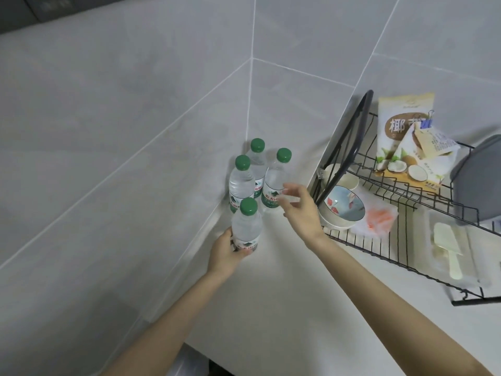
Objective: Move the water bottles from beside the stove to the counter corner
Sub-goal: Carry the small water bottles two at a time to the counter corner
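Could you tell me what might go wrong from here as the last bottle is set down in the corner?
1. The front bottle, held low by the left hand, could knock the three upright bottles crowded close behind it.
2. The open right hand hovers beside the right-hand bottle and could tip it, or brush the bowl in the dish rack.
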The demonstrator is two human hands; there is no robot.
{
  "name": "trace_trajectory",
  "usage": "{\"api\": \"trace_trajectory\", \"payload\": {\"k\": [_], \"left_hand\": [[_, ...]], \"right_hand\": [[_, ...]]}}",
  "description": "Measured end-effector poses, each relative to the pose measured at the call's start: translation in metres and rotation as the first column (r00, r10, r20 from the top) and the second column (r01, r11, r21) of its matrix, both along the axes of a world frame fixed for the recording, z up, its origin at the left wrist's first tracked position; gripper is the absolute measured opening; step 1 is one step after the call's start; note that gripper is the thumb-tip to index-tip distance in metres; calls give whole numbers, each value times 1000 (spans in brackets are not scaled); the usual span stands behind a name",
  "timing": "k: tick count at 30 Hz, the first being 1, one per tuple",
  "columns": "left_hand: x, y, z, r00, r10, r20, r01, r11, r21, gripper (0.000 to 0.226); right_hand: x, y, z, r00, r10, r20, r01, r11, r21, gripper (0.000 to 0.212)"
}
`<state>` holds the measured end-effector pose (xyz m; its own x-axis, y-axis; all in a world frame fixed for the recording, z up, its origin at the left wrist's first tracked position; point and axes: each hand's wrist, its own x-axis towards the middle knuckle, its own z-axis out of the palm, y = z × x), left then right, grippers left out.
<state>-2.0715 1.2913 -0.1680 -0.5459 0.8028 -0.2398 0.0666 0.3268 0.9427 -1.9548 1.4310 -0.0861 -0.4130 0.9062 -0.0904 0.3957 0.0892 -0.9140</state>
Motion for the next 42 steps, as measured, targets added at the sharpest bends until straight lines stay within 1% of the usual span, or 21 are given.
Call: {"api": "trace_trajectory", "payload": {"k": [2, 4, 8, 10, 13, 14, 15, 16, 17, 18, 20, 21, 22, 24, 27, 30, 34, 37, 38, 39, 42], "left_hand": [[4, 10, 2, 1000, -19, 3, 19, 1000, 18, 64], [8, 21, 4, 998, -55, 19, 55, 998, 36, 54], [12, 42, 7, 993, -118, 26, 117, 992, 37, 49], [14, 47, 9, 993, -113, 13, 113, 994, -2, 48], [21, 48, 3, 1000, -1, -12, -1, 989, -149, 62], [25, 47, 1, 994, 84, 69, -65, 971, -232, 68], [28, 47, 1, 948, 202, 247, -124, 946, -300, 71], [31, 49, 2, 834, 298, 465, -147, 931, -333, 68], [33, 51, 4, 692, 338, 638, -158, 933, -323, 60], [33, 53, 6, 597, 338, 728, -165, 939, -301, 47], [30, 58, 6, 516, 327, 792, -171, 945, -279, 16], [28, 62, 5, 493, 335, 803, -190, 942, -277, 8], [26, 66, 6, 471, 353, 809, -214, 935, -283, 5], [22, 74, 6, 447, 375, 812, -258, 923, -284, 9], [19, 81, 5, 423, 373, 826, -306, 917, -257, 11], [19, 85, 3, 421, 423, 802, -346, 892, -289, 13], [19, 84, 8, 434, 460, 775, -400, 869, -292, 18], [19, 80, 17, 416, 421, 806, -400, 881, -254, 11], [19, 78, 21, 430, 400, 809, -373, 895, -245, 7], [20, 75, 27, 457, 376, 806, -328, 914, -240, 11], [20, 62, 41, 587, 309, 748, -193, 951, -241, 39]], "right_hand": [[14, -14, 17, 990, 95, -106, -91, 995, 40, 25], [23, -23, 32, 968, 224, -115, -212, 971, 110, 26], [24, -13, 48, 932, 357, 69, -363, 903, 228, 40], [21, -4, 52, 908, 371, 194, -417, 848, 328, 39], [15, 4, 54, 881, 366, 299, -464, 791, 399, 35], [13, 6, 54, 871, 373, 320, -482, 777, 406, 35], [11, 8, 55, 862, 378, 338, -497, 763, 414, 35], [10, 10, 56, 856, 380, 350, -506, 753, 421, 35], [8, 12, 57, 852, 383, 355, -513, 744, 428, 35], [7, 15, 58, 846, 388, 365, -523, 735, 431, 36], [4, 19, 58, 833, 390, 392, -541, 720, 435, 36], [3, 21, 58, 835, 384, 395, -538, 720, 438, 36], [2, 23, 58, 842, 371, 392, -526, 727, 441, 34], [-1, 27, 58, 861, 340, 379, -492, 748, 445, 31], [-6, 31, 58, 885, 306, 350, -445, 779, 442, 34], [-10, 34, 57, 910, 288, 299, -394, 828, 400, 36], [-12, 31, 53, 935, 271, 229, -345, 844, 410, 37], [-11, 27, 47, 943, 277, 184, -331, 842, 426, 39], [-9, 26, 46, 940, 284, 186, -338, 833, 438, 39], [-8, 26, 45, 938, 291, 185, -345, 824, 450, 40], [1, 21, 46, 940, 310, 145, -341, 832, 438, 41]]}}
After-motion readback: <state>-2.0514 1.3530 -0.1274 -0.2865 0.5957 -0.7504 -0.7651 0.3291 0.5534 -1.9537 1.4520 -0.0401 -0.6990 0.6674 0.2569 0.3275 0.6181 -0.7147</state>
